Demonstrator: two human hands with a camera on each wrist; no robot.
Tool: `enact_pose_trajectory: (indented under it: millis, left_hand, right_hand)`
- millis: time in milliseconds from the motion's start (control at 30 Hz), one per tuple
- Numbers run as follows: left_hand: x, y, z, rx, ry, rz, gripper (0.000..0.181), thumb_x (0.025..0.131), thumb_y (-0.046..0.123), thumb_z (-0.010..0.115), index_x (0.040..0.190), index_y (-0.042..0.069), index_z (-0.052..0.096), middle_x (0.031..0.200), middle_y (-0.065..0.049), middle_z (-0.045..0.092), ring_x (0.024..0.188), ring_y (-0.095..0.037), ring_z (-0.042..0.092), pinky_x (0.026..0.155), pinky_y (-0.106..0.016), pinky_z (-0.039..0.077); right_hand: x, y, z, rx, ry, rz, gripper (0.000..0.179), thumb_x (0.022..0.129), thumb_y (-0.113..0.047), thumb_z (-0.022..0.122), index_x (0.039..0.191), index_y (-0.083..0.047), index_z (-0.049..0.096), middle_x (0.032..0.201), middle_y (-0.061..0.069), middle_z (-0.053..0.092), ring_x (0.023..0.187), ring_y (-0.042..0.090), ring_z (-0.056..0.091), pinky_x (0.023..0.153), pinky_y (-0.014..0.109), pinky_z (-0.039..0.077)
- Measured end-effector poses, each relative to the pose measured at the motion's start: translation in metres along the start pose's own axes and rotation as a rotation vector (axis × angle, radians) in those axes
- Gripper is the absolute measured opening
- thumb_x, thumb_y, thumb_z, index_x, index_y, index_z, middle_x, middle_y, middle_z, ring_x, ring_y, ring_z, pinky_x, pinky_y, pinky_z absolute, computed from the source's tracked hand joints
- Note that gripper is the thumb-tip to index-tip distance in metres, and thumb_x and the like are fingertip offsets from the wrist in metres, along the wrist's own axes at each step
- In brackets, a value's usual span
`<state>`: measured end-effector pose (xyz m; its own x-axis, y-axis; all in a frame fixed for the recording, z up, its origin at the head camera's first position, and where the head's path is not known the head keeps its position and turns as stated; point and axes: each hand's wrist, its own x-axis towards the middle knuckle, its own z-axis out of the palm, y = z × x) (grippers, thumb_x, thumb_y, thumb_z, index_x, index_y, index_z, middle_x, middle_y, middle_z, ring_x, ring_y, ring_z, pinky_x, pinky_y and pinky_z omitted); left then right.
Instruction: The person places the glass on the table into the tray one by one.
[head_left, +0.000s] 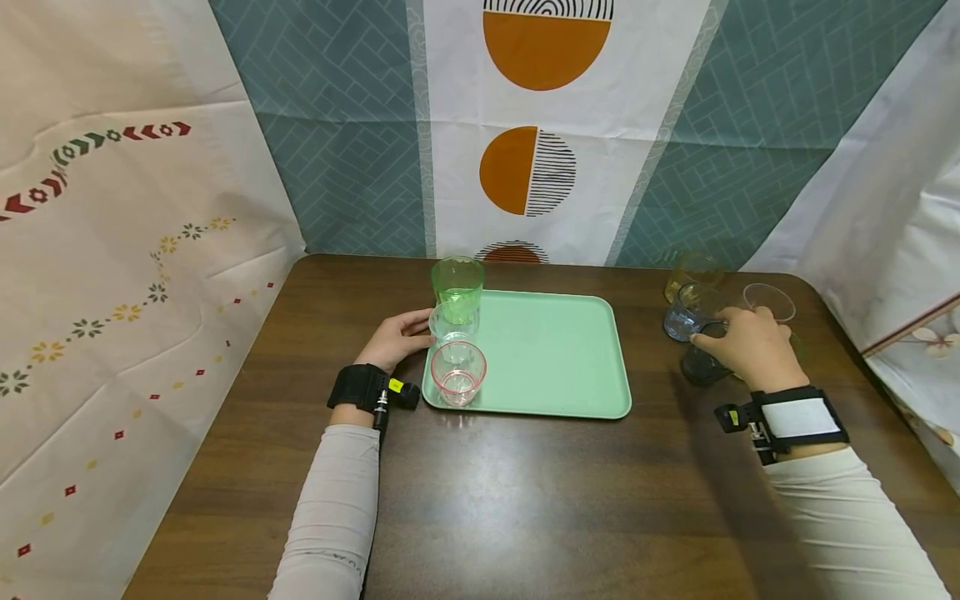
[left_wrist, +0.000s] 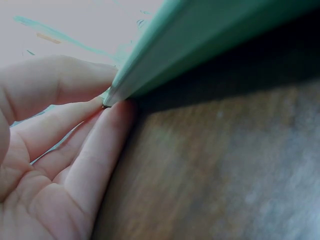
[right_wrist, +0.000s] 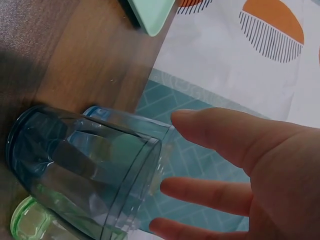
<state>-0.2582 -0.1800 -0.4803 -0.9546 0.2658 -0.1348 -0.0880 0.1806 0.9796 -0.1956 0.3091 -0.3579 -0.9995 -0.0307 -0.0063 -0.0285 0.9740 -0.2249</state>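
My left hand (head_left: 395, 340) is at the left edge of a light green tray (head_left: 555, 358). In the left wrist view its thumb and fingers pinch the tray's rim (left_wrist: 122, 87). On the tray's left side stand a green glass (head_left: 457, 279), a clear glass (head_left: 454, 319) and a pink-rimmed glass (head_left: 459, 379), in a row. At the right, my right hand (head_left: 753, 346) reaches over a dark blue-grey glass (head_left: 702, 367). The right wrist view has its thumb and fingers spread, fingertips close to the rim of that dark glass (right_wrist: 75, 170), not curled round it.
Around the dark glass stand a blue glass (head_left: 679, 322), a yellow glass (head_left: 693, 268) and a glass with a pale pink rim (head_left: 769, 298). A green glass (right_wrist: 30, 220) shows low in the right wrist view. Patterned cloths (head_left: 360, 167) hang behind the brown table (head_left: 487, 500).
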Motion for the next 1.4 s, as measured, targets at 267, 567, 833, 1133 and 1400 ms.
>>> enact_pose_trajectory:
  millis: [267,567,833,1133,1400]
  left_hand:
    - [0.000,0.001,0.000,-0.001,0.002,0.000,0.055,0.089,0.001,0.064,0.140,0.006,0.046,0.141,-0.017,0.050,0.127,-0.025,0.048,0.103,-0.045,0.044]
    - [0.000,0.001,-0.001,0.002,0.006,-0.005,0.055,0.088,0.001,0.064,0.140,0.006,0.047,0.141,-0.017,0.050,0.127,-0.025,0.048,0.104,-0.045,0.043]
    - [0.000,0.001,0.001,-0.014,0.012,-0.015,0.054,0.088,0.001,0.065,0.139,0.007,0.048,0.139,-0.017,0.051,0.126,-0.025,0.049,0.104,-0.045,0.043]
    - [-0.001,0.001,0.001,-0.002,0.014,-0.011,0.054,0.088,0.001,0.065,0.139,0.006,0.048,0.140,-0.017,0.050,0.127,-0.025,0.048,0.104,-0.045,0.043]
    - [-0.001,0.001,0.000,-0.003,0.006,-0.007,0.054,0.089,0.001,0.064,0.140,0.006,0.047,0.141,-0.018,0.049,0.128,-0.026,0.047,0.104,-0.045,0.043]
  right_hand:
    - [0.002,0.004,0.003,-0.013,-0.010,0.006,0.068,0.087,-0.039,0.064,0.117,0.021,0.053,0.115,0.045,0.052,0.110,0.066,0.033,0.082,0.079,0.030]
    - [0.004,0.007,0.006,-0.003,0.004,-0.010,0.066,0.086,-0.038,0.066,0.116,0.020,0.055,0.112,0.045,0.055,0.103,0.066,0.039,0.082,0.077,0.031]
    - [0.004,0.008,0.008,0.008,0.006,-0.002,0.066,0.085,-0.036,0.067,0.116,0.020,0.052,0.109,0.044,0.056,0.100,0.064,0.044,0.078,0.073,0.031]
    - [0.003,0.009,0.010,-0.005,0.039,-0.008,0.064,0.082,-0.033,0.071,0.112,0.021,0.053,0.104,0.043,0.058,0.098,0.063,0.044,0.082,0.075,0.032]
    - [0.001,0.005,0.012,0.008,0.022,0.034,0.067,0.083,-0.035,0.071,0.117,0.018,0.051,0.111,0.048,0.050,0.104,0.067,0.035,0.085,0.076,0.033]
